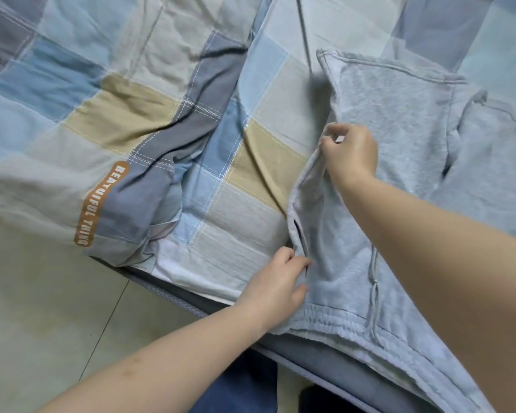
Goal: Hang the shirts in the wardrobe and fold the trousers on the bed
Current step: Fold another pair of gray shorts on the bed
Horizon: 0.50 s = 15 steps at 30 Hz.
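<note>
Light grey sweat trousers (399,120) lie spread on the bed (245,216), with the elastic waistband and drawstring toward me at the bed's near edge and the legs running away to the upper right. My left hand (276,289) pinches the trousers' left side seam by the pocket opening, just above the waistband. My right hand (350,152) pinches the same left edge farther up the leg, lifting a fold of the fabric.
A checked blue, grey and tan quilt (81,114) with an orange label lies bunched over the left of the bed and hangs off its edge. Beige floor tiles (42,308) show at lower left. My blue-trousered leg (236,386) stands against the bed frame.
</note>
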Tool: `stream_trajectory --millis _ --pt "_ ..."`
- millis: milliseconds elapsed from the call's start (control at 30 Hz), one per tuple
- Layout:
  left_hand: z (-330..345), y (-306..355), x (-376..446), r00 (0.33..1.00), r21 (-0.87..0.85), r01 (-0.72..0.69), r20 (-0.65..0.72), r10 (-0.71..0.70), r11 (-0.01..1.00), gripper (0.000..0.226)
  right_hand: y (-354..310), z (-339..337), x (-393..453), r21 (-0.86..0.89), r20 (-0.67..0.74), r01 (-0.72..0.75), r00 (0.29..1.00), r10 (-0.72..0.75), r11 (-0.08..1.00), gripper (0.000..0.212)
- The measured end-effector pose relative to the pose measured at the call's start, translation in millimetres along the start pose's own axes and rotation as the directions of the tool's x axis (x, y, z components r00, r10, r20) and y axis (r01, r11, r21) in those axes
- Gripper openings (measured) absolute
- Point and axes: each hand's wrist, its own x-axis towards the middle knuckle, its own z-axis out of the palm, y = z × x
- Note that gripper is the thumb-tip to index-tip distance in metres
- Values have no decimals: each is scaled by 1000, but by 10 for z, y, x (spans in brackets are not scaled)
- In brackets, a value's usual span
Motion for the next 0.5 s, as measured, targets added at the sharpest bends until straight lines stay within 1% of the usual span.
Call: stream_trajectory --millis 67,133,200,333,433,500 --pt "127 208 -49 998 -31 -47 -31 46 998 51 110 -221 32 116 -47 -68 996 74 991 24" --pt "291 450 -91 997 -38 -76 -31 75 996 53 276 -469 44 147 -67 -84 993 95 985 31" --pt "517 776 -93 995 -33 -97 -12 97 995 55 520 -797 68 115 -58 -65 996 72 991 36" --pt "937 1371 9 992 -58 -120 18 121 991 59 1038 -1397 161 -3 -34 -27 999 27 1000 46" --pt "1281 1807 156 988 -35 -136 70 138 990 61 1567 -1863 201 -61 -48 -45 998 42 997 48" --pt "1539 2095 249 981 -24 -146 129 147 989 63 1958 -2159 193 -85 -73 -72 995 65 994 49"
